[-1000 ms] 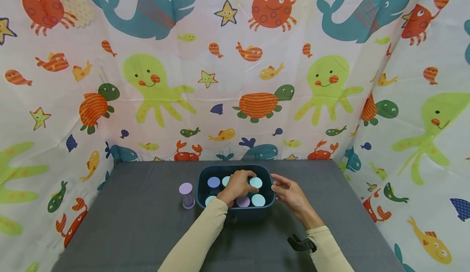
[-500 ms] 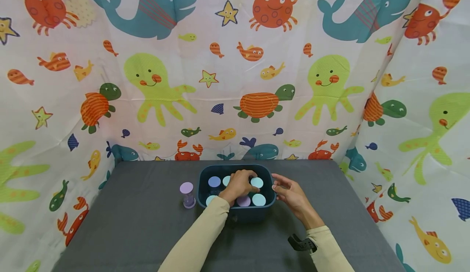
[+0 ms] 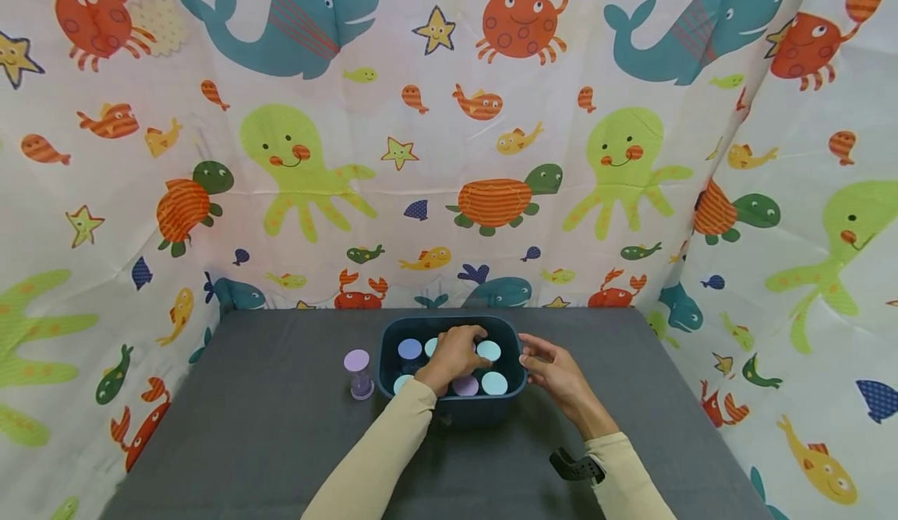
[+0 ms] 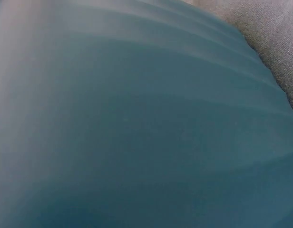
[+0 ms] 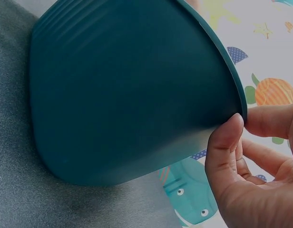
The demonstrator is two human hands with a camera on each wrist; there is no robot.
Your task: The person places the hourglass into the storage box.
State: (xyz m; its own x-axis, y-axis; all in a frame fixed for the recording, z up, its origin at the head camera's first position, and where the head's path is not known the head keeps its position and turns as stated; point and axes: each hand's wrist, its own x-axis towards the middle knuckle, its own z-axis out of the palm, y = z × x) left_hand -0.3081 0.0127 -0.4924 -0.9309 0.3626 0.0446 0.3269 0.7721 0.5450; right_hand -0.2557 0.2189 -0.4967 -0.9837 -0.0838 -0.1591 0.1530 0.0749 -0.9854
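Observation:
A dark teal plastic bin [image 3: 456,400] stands on the table, holding several small jars with round lids. Among them are a blue-lidded jar [image 3: 409,348], a purple-lidded jar [image 3: 464,385] and a pale-lidded jar [image 3: 494,383]. My left hand [image 3: 454,358] reaches down into the bin with bent fingers; its fingertips and anything between them are hidden. At the right end, my right hand [image 3: 557,373] pinches the bin's rim between thumb [image 5: 227,135] and index finger. Left of the bin stands a clear jar with a lilac lid [image 3: 357,361], apart from both hands.
The grey-covered table [image 3: 281,442] extends around the bin. A sea-animal curtain [image 3: 435,153] hangs behind it and along both sides. A black band [image 3: 577,465] sits at my right wrist. The left wrist view is nearly filled by the bin's outer wall [image 4: 151,128].

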